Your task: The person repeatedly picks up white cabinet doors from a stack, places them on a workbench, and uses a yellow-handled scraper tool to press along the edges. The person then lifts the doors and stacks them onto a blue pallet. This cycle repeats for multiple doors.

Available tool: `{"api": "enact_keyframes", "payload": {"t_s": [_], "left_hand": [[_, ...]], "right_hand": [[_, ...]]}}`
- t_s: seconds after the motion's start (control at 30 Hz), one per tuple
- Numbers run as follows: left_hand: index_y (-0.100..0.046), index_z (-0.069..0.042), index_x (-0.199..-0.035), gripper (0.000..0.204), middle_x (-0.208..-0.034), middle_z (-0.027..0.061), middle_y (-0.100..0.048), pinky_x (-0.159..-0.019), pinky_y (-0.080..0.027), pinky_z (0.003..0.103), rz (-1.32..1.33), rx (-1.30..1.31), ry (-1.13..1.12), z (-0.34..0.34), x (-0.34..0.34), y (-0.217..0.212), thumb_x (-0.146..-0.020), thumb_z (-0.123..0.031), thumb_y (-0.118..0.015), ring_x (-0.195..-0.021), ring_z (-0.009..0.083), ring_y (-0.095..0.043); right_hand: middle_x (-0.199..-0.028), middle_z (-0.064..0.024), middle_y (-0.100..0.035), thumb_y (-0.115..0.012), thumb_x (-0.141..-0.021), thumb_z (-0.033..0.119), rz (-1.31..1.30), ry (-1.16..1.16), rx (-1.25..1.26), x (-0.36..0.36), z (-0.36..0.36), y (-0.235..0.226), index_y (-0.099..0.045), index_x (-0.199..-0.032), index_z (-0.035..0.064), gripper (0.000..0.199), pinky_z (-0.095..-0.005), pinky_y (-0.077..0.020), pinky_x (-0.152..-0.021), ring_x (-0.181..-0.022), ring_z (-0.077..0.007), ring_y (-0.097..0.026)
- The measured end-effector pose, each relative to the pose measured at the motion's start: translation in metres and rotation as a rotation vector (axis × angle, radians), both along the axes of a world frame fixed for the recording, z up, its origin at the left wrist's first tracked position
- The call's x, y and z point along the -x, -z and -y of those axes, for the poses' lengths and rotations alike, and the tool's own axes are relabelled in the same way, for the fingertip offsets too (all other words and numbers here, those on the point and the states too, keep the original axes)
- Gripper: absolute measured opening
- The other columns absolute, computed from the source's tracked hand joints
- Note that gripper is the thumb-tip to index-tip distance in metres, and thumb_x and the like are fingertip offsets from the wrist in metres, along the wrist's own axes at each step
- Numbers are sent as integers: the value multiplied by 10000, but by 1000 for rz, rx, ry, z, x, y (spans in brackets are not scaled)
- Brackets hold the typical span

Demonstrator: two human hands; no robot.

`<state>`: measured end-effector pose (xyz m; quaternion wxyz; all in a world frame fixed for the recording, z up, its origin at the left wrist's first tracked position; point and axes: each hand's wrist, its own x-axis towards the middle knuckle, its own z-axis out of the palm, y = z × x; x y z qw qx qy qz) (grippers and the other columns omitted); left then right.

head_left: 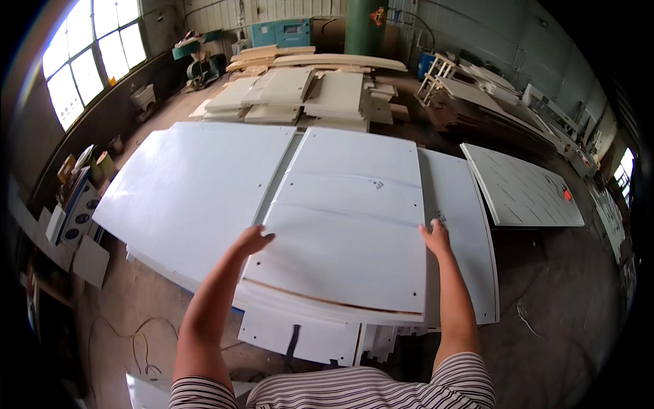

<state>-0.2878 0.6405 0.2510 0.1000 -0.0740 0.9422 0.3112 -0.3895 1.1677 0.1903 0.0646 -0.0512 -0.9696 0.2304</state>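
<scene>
In front of me lies a white rectangular panel (344, 252) with small dark holes near its sides and a bare brown strip along its near edge. My left hand (253, 240) grips its left side, the thumb reaching over the top face. At its right side my right hand (436, 238) holds the other edge, its thumb toward the panel. The fingers' undersides are hidden. This panel rests on other white boards. A larger white board (197, 177) lies to the left, and another white board (460, 232) shows beyond my right hand.
Farther right stands a white panel with dark streaks (524, 187), a small red object (567, 195) on it. Stacked pale boards (279, 88) lie behind. Cables (139, 341) run over the floor at lower left. Dark sheets (487, 126) are piled at far right.
</scene>
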Motion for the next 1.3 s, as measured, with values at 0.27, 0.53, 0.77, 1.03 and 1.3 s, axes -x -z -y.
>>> {"api": "enact_keyframes", "payload": {"t_s": [0.27,0.53,0.77,1.03,1.3], "left_hand": [[-480,-44,-1228,489,-1101,167,-565,-886,-446,410,-383,-200,150,-59,-268,35,-817,-213,-683,-1044,350,-536],[-549,-25,-1141,430,-1061,175,-615,-851,-498,344,179,-569,-315,-60,-566,177,-800,-218,-726,-986,280,-626],[-564,-9,-1109,236,-1026,175,-627,-788,-505,338,-11,-500,-571,-73,-713,192,-891,-95,-584,-937,292,-639],[-581,-18,-1060,246,-949,166,-659,-770,-494,361,267,-512,-1033,-139,-882,223,-879,-183,-554,-865,295,-648],[-595,-14,-1031,235,-918,165,-659,-761,-498,355,448,-633,-1199,-239,-965,277,-878,-190,-558,-840,279,-649]], "right_hand": [[-1402,-203,-373,-563,-876,466,-167,-605,-123,-190,119,-1,-378,-1359,18,685,-491,-266,-1079,-1312,-353,-336],[-1519,-80,-233,-545,-822,564,-172,-577,-551,-230,138,40,-254,-1454,97,837,-565,-138,-1111,-1405,-253,-207],[-1516,-137,-216,-486,-932,272,60,-484,-737,-245,160,37,-189,-1464,106,632,-458,-293,-1089,-1373,-329,-259],[-1500,-149,-253,-366,-940,98,66,-515,-906,-241,160,45,-152,-1477,155,581,-432,-400,-1027,-1330,-356,-334],[-1523,-105,-204,-639,-828,114,-15,-718,-858,-245,136,27,-57,-1480,292,892,-438,-404,-1033,-1239,-462,-418]]}}
